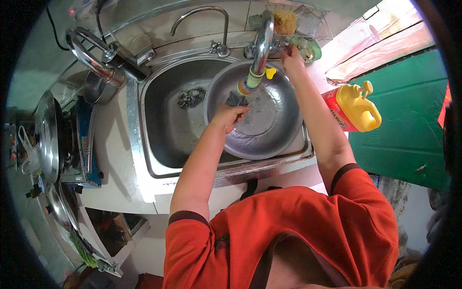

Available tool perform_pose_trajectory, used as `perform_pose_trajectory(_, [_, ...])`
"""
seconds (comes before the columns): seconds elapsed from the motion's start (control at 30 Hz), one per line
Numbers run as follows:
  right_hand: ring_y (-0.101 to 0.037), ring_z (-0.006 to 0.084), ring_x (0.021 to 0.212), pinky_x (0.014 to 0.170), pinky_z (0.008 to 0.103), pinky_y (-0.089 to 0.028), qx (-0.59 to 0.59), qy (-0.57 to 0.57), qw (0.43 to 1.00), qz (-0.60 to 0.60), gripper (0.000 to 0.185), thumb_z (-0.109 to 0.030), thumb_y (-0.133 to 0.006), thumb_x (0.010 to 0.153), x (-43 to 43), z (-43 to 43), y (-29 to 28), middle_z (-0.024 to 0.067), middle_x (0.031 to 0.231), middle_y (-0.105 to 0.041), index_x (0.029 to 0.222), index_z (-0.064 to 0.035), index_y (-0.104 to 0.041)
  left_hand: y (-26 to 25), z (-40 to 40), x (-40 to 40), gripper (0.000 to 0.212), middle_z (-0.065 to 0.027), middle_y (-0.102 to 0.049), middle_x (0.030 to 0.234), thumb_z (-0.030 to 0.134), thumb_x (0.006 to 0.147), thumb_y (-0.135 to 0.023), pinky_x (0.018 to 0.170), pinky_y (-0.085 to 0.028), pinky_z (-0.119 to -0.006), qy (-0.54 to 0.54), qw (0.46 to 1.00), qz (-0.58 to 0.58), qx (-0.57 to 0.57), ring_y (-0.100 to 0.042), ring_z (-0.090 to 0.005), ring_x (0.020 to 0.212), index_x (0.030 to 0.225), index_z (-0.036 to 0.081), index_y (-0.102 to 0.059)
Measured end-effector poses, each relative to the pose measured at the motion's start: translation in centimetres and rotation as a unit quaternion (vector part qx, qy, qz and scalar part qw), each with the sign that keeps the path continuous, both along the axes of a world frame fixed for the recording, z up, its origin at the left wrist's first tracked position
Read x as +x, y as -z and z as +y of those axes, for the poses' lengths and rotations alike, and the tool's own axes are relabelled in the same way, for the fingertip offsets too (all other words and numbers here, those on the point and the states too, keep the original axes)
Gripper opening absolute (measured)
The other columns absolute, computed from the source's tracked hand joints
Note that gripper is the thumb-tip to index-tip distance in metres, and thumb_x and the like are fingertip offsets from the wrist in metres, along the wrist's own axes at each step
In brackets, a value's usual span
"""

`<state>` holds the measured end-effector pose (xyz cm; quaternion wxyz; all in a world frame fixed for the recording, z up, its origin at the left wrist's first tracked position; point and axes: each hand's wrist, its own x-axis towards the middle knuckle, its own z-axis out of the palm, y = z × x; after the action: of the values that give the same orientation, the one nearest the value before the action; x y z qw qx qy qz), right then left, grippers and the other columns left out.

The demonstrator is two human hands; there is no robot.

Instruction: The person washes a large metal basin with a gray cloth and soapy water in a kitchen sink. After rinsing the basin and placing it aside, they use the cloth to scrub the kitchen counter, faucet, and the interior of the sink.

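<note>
My left hand (231, 117) holds a dark grey scrubbing pad (236, 98) just below the outlet of the chrome tap (265, 39). Coloured bands and a yellow wing clip (270, 73) are fitted at that outlet. Beneath both lies a wide grey metal basin (267, 144), resting over the right part of the steel sink (169, 144); its inside looks wet. My right hand (293, 59) reaches to the back, its fingers closed at the tap's handle (283, 44), which they partly cover. Beside these fingers sits a green soap dish (316, 50).
A curved second tap (227, 29) rises behind the sink. Above the soap dish, a wire rack (325, 27) holds a yellow sponge (285, 22). A yellow pump jug (355, 108) stands right of my forearm, near a green panel (397, 144). Leftward are a saucepan (99, 90) and a lidded pan (48, 135).
</note>
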<state>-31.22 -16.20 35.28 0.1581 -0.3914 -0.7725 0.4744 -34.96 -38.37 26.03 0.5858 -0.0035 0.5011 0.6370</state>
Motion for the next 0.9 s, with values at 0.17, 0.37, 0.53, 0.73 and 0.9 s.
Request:
perform_pose_trajectory(0.17, [-0.037, 0.0355, 0.11, 0.093, 0.0357, -0.03, 0.218, -0.17, 0.959, 0.058, 0.068, -0.002, -0.051, 0.065, 4.3, -2.3, 5.7, 0.0254, 0.118, -0.036, 0.124, 0.0022, -0.019, -1.3, -2.0, 0.5, 0.01, -0.0032, -0.049, 0.059, 0.007, 0.069, -0.063, 0.036, -0.025, -0.019, -0.012, 0.995, -0.086, -0.053, -0.041, -0.0085, 0.047, 0.071, 0.001, -0.055])
perform_pose_trajectory(0.37, [-0.024, 0.0319, 0.12, 0.095, 0.0382, -0.028, 0.452, -0.506, 0.733, -0.048, 0.063, -0.002, -0.05, 0.066, 8.9, -12.1, 3.2, 0.0158, 0.129, -0.022, 0.124, -0.0068, -0.027, 2.4, -1.6, 2.9, 0.007, -0.0024, -0.049, 0.06, 0.006, 0.067, -0.061, 0.034, -0.023, -0.019, 0.157, 0.987, 0.004, -0.032, -0.042, -0.0073, 0.047, 0.068, 0.006, -0.054])
perform_pose_trajectory(0.53, [-0.046, 0.0315, 0.1, 0.08, 0.0382, -0.041, 0.368, -0.56, 0.708, -0.223, 0.05, -0.007, -0.049, 0.071, 6.2, -13.0, 2.8, 0.0164, 0.116, -0.041, 0.118, -0.0108, -0.035, -4.2, -2.6, 4.2, 0.014, -0.0121, -0.057, 0.07, 0.013, 0.069, -0.057, 0.046, -0.038, -0.031, 0.209, 0.9, 0.378, -0.053, -0.053, -0.0208, 0.059, 0.079, 0.004, -0.054])
perform_pose_trajectory(0.73, [-0.056, 0.0288, 0.079, 0.07, 0.0366, -0.044, 0.256, -0.525, 0.768, -0.264, 0.029, -0.022, -0.054, 0.071, 6.7, -12.1, 5.2, 0.0173, 0.085, -0.058, 0.093, -0.0033, -0.05, -4.0, -1.7, 6.2, 0.021, -0.0211, -0.057, 0.082, 0.018, 0.078, -0.04, 0.066, -0.043, -0.04, 0.134, 0.802, 0.546, -0.203, -0.056, -0.0349, 0.078, 0.09, 0.004, -0.049])
perform_pose_trajectory(0.9, [-0.043, 0.0161, 0.048, 0.045, 0.0303, -0.034, -0.13, -0.392, 0.894, -0.172, 0.016, -0.015, -0.054, 0.068, 8.8, -14.7, 3.2, 0.0085, 0.063, -0.052, 0.072, -0.0005, -0.051, -3.2, -3.2, 5.6, 0.018, -0.0163, -0.057, 0.075, 0.02, 0.077, -0.041, 0.056, -0.046, -0.04, 0.209, 0.604, 0.763, -0.099, -0.058, -0.0316, 0.07, 0.087, 0.006, -0.046])
